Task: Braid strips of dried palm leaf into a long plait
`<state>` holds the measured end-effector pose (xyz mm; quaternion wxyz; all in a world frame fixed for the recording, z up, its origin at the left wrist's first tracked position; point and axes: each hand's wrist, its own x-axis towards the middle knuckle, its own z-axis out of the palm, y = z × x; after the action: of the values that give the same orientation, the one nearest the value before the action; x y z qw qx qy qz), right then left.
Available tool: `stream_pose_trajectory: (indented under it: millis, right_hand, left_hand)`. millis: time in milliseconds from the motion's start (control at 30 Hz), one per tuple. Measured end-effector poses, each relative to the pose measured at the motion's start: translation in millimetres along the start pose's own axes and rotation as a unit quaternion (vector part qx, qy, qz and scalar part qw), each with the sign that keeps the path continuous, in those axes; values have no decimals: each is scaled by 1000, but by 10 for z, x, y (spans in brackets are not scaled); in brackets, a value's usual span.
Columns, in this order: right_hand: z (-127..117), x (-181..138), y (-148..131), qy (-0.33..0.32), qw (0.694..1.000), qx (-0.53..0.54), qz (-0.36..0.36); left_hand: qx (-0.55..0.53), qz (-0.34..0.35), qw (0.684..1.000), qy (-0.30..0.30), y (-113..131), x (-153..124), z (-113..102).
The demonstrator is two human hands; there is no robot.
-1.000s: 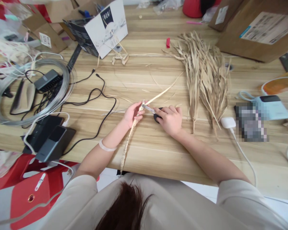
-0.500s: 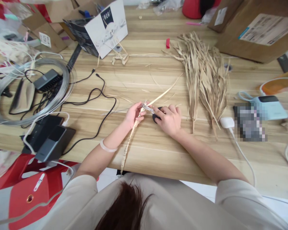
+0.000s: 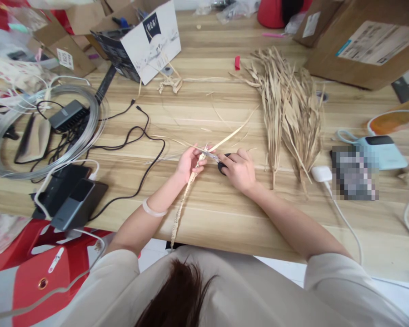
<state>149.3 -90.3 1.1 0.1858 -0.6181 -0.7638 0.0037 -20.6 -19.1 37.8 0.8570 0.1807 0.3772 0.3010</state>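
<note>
My left hand [image 3: 188, 163] pinches the top of a braided straw cord [image 3: 182, 204] that trails down over the table's near edge. Loose straw strips [image 3: 236, 128] stick out from the braid's end toward the upper right. My right hand [image 3: 240, 170] grips black-handled scissors [image 3: 219, 161], their blades meeting the braid just by my left fingers. A bundle of dried straw leaves [image 3: 288, 109] lies on the wooden table [image 3: 225, 213] to the right of my hands.
Left of my hands are black cables [image 3: 136, 136], a coil of wire [image 3: 37, 131] and dark chargers [image 3: 71, 200]. A white printed box [image 3: 146, 38] stands at the back, cardboard boxes [image 3: 361, 41] at back right. A white earbud case [image 3: 321, 174] and light-blue device [image 3: 381, 152] sit right.
Almost nothing: both hands stay at the braid's end, with the scissors shifted very slightly and the view nudged a little.
</note>
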Motion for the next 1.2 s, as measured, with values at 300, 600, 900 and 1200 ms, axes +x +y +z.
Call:
stream_pose_trajectory:
  millis: [300, 600, 900, 1200]
  right_hand:
    - [-17, 3, -30, 15, 1000, 10, 1]
    - [27, 14, 10, 37, 997, 63, 6]
    - [53, 91, 69, 165, 900, 352, 198]
    - [76, 200, 138, 218, 694, 611, 313]
  left_hand:
    - [34, 9, 999, 16, -33, 1, 10]
    - [23, 4, 1000, -1, -20, 16, -8]
    - [47, 19, 999, 7, -16, 14, -31]
    - [107, 108, 988, 26, -73, 41, -77]
